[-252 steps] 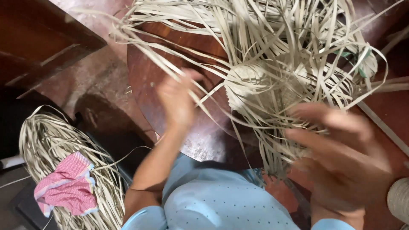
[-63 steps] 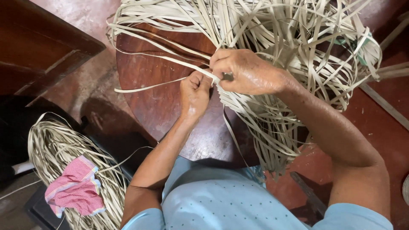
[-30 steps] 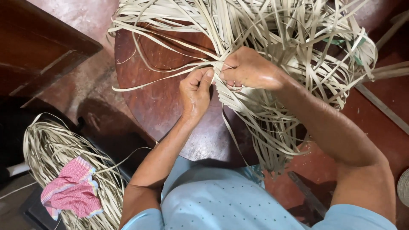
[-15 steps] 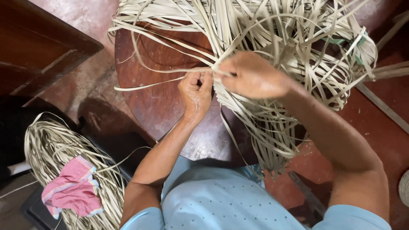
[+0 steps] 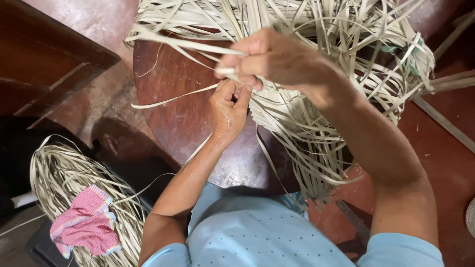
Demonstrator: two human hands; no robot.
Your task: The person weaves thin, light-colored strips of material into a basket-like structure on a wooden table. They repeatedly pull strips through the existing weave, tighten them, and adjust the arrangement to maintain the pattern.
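Observation:
A big loose mass of pale flat weaving strips (image 5: 316,59) lies over a round dark wooden table (image 5: 173,113). My left hand (image 5: 228,106) is closed in a fist, pinching strips at the near edge of the mass. Just above it, my right hand (image 5: 274,59) grips one or two long strips (image 5: 183,43) that run off to the left over the tabletop. The two hands almost touch. Another thin strip (image 5: 168,99) trails left from my left hand. The woven centre is hidden under my hands.
A coiled bundle of the same pale strips (image 5: 64,173) lies on the floor at lower left with a pink cloth (image 5: 86,225) on it. Dark wooden furniture (image 5: 44,54) stands at upper left. Long strips (image 5: 445,81) stick out at right over red floor.
My right hand has lifted and shifted slightly left, drawing the long strips up over my left fist. My left hand has stayed put, still clenched.

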